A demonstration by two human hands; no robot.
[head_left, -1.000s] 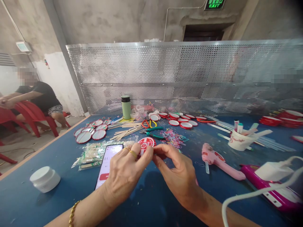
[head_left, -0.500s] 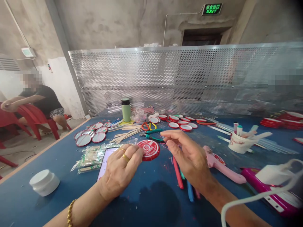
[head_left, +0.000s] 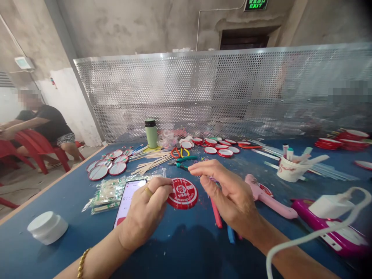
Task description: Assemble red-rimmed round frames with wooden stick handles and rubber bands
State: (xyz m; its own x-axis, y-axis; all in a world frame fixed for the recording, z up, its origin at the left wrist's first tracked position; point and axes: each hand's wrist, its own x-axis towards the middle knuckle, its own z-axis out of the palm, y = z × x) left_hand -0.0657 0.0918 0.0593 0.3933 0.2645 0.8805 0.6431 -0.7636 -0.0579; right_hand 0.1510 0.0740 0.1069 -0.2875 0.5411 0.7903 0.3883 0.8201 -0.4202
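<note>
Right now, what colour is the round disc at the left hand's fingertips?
The round disc is red with white markings; it shows in the head view.

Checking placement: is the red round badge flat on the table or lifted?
Flat: the red badge lies printed face up on the blue table, left hand touching its edge.

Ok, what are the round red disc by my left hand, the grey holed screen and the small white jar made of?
Round red disc at the left hand: probably glossy printed plastic or coated tin, it catches light.
Grey holed screen: sheet metal, matt silver, punched with even rows of holes.
Small white jar: likely plastic, smooth, opaque, softly shiny.
</note>
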